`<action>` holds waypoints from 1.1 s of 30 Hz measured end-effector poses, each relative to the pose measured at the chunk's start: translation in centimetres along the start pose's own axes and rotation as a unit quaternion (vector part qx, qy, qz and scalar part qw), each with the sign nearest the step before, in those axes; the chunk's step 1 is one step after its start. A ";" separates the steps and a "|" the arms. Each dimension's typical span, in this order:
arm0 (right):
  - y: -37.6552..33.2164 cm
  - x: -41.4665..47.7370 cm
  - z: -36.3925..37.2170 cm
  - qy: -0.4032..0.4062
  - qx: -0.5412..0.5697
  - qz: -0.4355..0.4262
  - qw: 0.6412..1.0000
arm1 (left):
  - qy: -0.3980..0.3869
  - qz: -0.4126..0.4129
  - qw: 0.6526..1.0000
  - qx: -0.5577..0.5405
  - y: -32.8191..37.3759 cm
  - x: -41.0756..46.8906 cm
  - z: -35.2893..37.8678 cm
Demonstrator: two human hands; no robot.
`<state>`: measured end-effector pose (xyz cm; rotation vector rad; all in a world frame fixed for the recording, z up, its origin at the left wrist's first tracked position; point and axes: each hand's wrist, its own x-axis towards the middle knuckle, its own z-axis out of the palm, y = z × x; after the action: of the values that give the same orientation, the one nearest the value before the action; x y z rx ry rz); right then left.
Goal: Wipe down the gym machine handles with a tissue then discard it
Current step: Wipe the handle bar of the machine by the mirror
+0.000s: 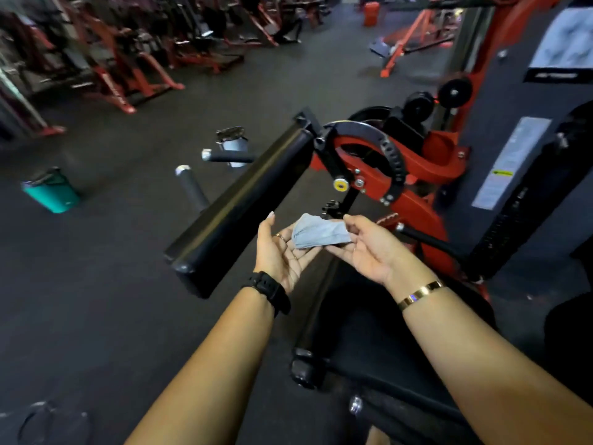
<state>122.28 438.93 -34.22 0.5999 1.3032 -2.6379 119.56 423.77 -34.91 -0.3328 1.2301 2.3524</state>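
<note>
A crumpled grey-white tissue (317, 232) hangs between my two hands at the middle of the view. My right hand (365, 248) pinches its right end between thumb and fingers. My left hand (282, 248) lies palm up with relaxed fingers under the tissue's left end. Just beyond them runs a long black padded roller (244, 200) of a red and black gym machine (414, 187). Two black handles with silver end caps, one handle (192, 187) nearer and another handle (224, 156) farther, stick out to the left of the roller. A further black handle (426, 239) sits right of my right hand.
A teal bottle (53, 192) stands on the dark rubber floor at the left. A grey bottle (232, 142) stands behind the handles. The black seat pad (369, 335) lies under my forearms. Red machines line the far left and back. The weight stack housing (526, 175) rises at the right.
</note>
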 end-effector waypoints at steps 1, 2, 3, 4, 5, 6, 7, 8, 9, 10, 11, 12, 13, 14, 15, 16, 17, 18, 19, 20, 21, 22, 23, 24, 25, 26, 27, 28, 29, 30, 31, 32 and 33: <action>0.6 -0.4 1.5 -0.015 -0.007 0.007 1.000 | 0.013 0.011 1.000 -0.004 0.8 -1.3 -1.0; 1.1 -0.8 2.6 -0.025 -0.008 0.013 1.000 | 0.023 0.018 1.000 -0.008 1.3 -2.2 -1.8; 1.7 -1.1 4.0 -0.038 -0.012 0.022 0.999 | 0.032 0.029 0.999 -0.016 2.0 -3.5 -2.8; 2.2 -1.3 5.1 -0.050 -0.013 0.028 0.998 | 0.042 0.039 0.998 -0.023 2.6 -4.5 -3.6; 2.7 -1.5 6.1 -0.061 -0.018 0.033 0.997 | 0.054 0.046 0.997 -0.033 3.1 -5.5 -4.3; 3.3 -1.9 7.4 -0.077 -0.029 0.044 0.996 | 0.068 0.057 0.995 -0.043 3.8 -6.6 -5.4; 3.8 -2.2 8.5 -0.091 -0.039 0.055 0.994 | 0.079 0.067 0.993 -0.054 4.2 -7.4 -6.2; 4.5 -2.5 9.7 -0.110 -0.052 0.069 0.990 | 0.091 0.079 0.990 -0.067 4.8 -8.6 -7.2; 5.0 -2.8 10.7 -0.126 -0.061 0.080 0.987 | 0.101 0.089 0.988 -0.072 5.4 -9.6 -8.1; 5.6 -3.0 11.6 -0.141 -0.070 0.088 0.984 | 0.109 0.097 0.986 -0.082 5.8 -10.3 -8.9; 6.2 -3.3 12.9 -0.158 -0.082 0.101 0.979 | 0.123 0.112 0.982 -0.090 6.3 -11.4 -10.0; 6.6 -3.4 13.5 -0.166 -0.088 0.107 0.976 | 0.131 0.119 0.980 -0.093 6.6 -11.9 -10.5; 7.4 -3.6 15.0 -0.185 -0.106 0.122 0.969 | 0.150 0.139 0.974 -0.100 7.1 -13.3 -11.6; 7.7 -3.6 15.6 -0.192 -0.111 0.125 0.967 | 0.156 0.140 0.972 -0.102 7.4 -13.9 -11.9; 8.2 -3.6 16.5 -0.205 -0.119 0.132 0.962 | 0.168 0.149 0.968 -0.112 7.7 -14.8 -12.3; 8.8 -3.9 18.0 -0.228 -0.135 0.148 0.953 | 0.193 0.169 0.958 -0.127 8.0 -16.0 -13.1; 9.3 -4.3 19.1 -0.247 -0.148 0.162 0.944 | 0.214 0.188 0.948 -0.140 8.1 -16.9 -13.7; 10.1 -4.6 20.3 -0.271 -0.163 0.177 0.932 | 0.235 0.210 0.937 -0.152 8.3 -18.3 -14.3; 10.7 -5.0 21.3 -0.291 -0.172 0.188 0.922 | 0.252 0.224 0.927 -0.162 8.3 -19.4 -14.7; 11.3 -5.3 22.2 -0.311 -0.180 0.197 0.912 | 0.266 0.238 0.918 -0.176 8.2 -20.5 -15.1; 12.2 -5.9 23.3 -0.336 -0.193 0.211 0.898 | 0.284 0.258 0.904 -0.190 8.1 -21.8 -15.8; 12.9 -6.4 24.1 -0.356 -0.201 0.224 0.885 | 0.299 0.275 0.892 -0.198 7.9 -22.9 -16.2; 14.0 -7.1 25.1 -0.378 -0.211 0.240 0.868 | 0.316 0.297 0.876 -0.209 7.6 -24.5 -16.6; 14.8 -7.8 25.9 -0.395 -0.219 0.253 0.856 | 0.331 0.312 0.864 -0.215 7.2 -25.8 -17.0; 15.7 -8.4 26.7 -0.410 -0.227 0.263 0.843 | 0.344 0.324 0.852 -0.224 6.9 -27.0 -17.4; 16.9 -9.6 27.5 -0.427 -0.239 0.277 0.827 | 0.361 0.340 0.836 -0.234 6.4 -28.6 -18.0; 17.9 -10.5 28.1 -0.439 -0.247 0.288 0.814 | 0.374 0.353 0.822 -0.243 5.9 -29.9 -18.4; 19.2 -11.8 28.7 -0.453 -0.253 0.301 0.800 | 0.389 0.367 0.808 -0.249 5.3 -31.6 -18.8; 20.3 -12.9 29.2 -0.464 -0.256 0.312 0.789 | 0.402 0.374 0.797 -0.251 4.8 -32.9 -19.3; 21.4 -13.9 29.7 -0.474 -0.259 0.322 0.777 | 0.413 0.380 0.787 -0.255 4.4 -34.2 -19.8; 22.7 -15.4 30.3 -0.486 -0.265 0.335 0.763 | 0.428 0.391 0.772 -0.260 3.8 -35.9 -20.4; 23.7 -16.6 30.8 -0.495 -0.269 0.345 0.751 | 0.440 0.398 0.761 -0.264 3.4 -37.2 -21.0; 25.1 -18.1 31.5 -0.506 -0.275 0.354 0.737 | 0.452 0.408 0.747 -0.266 2.9 -39.1 -21.6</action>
<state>137.05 397.77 -27.90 -0.3715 1.0368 -1.3777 151.84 393.34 -29.00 -1.5566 1.1378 3.4909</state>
